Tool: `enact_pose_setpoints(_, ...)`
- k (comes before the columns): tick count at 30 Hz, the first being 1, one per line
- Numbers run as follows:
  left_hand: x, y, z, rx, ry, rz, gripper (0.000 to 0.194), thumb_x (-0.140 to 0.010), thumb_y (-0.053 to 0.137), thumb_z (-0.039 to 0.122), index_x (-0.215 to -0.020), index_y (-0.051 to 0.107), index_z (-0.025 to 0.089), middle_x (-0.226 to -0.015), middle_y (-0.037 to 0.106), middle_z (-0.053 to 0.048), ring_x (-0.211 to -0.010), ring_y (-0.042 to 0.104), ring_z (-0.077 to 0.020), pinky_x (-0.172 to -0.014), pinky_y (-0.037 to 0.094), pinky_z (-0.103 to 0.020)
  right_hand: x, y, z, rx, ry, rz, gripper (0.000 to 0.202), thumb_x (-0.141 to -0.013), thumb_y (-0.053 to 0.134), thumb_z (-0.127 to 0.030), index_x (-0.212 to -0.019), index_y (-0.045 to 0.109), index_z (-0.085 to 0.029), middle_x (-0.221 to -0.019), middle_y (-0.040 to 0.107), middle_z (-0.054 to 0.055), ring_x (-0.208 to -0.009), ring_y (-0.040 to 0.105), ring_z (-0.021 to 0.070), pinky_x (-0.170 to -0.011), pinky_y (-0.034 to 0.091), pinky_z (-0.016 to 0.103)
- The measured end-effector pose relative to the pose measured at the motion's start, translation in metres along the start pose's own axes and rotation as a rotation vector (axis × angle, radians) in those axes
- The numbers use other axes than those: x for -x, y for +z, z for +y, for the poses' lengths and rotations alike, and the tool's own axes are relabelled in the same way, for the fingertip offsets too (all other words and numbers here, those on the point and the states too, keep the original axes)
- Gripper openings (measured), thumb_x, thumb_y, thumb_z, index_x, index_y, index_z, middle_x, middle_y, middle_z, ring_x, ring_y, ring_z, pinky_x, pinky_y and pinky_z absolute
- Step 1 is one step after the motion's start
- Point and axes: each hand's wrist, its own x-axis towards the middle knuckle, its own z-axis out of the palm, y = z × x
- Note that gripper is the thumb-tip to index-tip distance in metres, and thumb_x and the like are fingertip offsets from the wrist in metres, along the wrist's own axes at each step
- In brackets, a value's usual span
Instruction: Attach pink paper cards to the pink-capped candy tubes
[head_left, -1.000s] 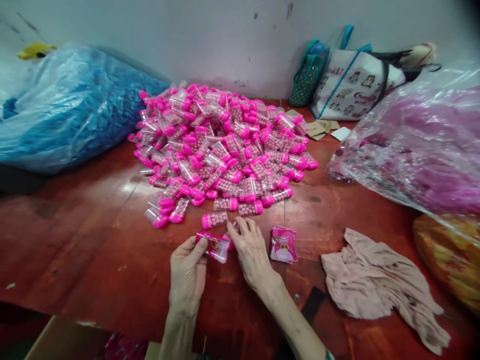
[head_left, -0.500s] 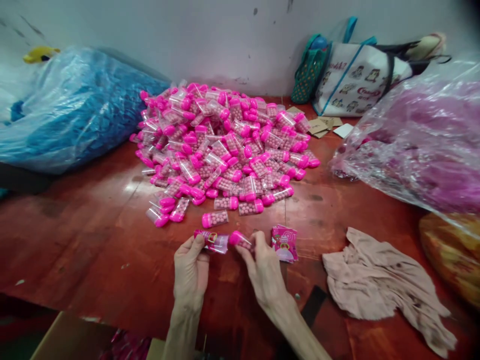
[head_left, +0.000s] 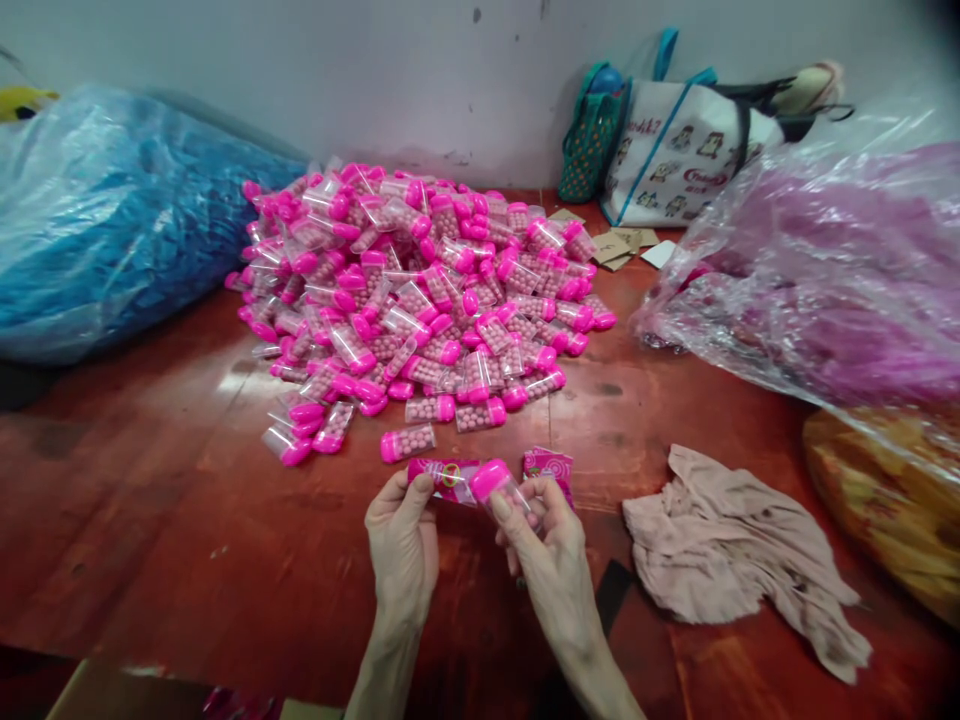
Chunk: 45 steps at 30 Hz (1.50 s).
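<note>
My left hand pinches a flat printed pink sleeve label at its left end, thumb on top. My right hand grips a small clear bottle of pale pink balls, its bright pink cap pointing left. That cap meets the clear right end of the sleeve; whether it is inside or just against it, I cannot tell. Partly behind my right fingers lies a stack of similar printed labels. Just beyond the sleeve, a single capped bottle lies on the red table.
A large heap of pink-capped bottles covers the table's middle. Blue-filled plastic bag stands left, a pink-filled one right. A beige cloth lies front right. Cardboard pieces and a white tote bag sit at the back.
The bottle's cap has come up to the sleeve's right end, closing the small gap between them. My right thumb now lies along the bottle. The whole view has shifted slightly.
</note>
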Motion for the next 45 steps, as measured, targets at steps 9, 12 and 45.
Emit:
enact_pose_setpoints(9, -0.001, 0.007, -0.004, -0.064, -0.087, -0.117, 0.016, -0.051, 0.079, 0.019, -0.061, 0.067, 0.014, -0.06, 0.068, 0.001, -0.055, 0.06, -0.0085, -0.058, 0.048, -0.018, -0.002, -0.019, -0.007, 0.113, -0.046, -0.037, 0.023, -0.079, 0.056, -0.039, -0.085, 0.059, -0.018, -0.062, 0.049, -0.003, -0.053, 0.04, 0.0102, -0.048, 0.032, 0.02)
enact_pose_setpoints(12, -0.003, 0.005, -0.004, -0.106, -0.196, -0.204, 0.016, -0.055, 0.077, 0.021, -0.065, 0.069, 0.013, -0.063, 0.07, -0.002, -0.057, 0.061, -0.0099, -0.06, 0.049, -0.019, -0.005, -0.023, -0.005, 0.092, -0.044, -0.026, 0.025, -0.078, 0.057, -0.04, -0.088, 0.061, -0.017, -0.061, 0.051, -0.003, -0.054, 0.041, 0.0102, -0.05, 0.033, 0.02)
enact_pose_setpoints(45, -0.001, 0.005, 0.002, -0.258, -0.323, -0.457, 0.019, -0.068, 0.067, 0.02, -0.085, 0.072, 0.013, -0.086, 0.071, -0.011, -0.075, 0.065, -0.0204, -0.07, 0.05, -0.028, -0.014, -0.048, 0.009, -0.042, -0.006, -0.086, 0.026, -0.07, 0.067, -0.034, -0.091, 0.068, -0.019, -0.069, 0.062, 0.0, -0.06, 0.052, 0.0125, -0.056, 0.043, 0.023)
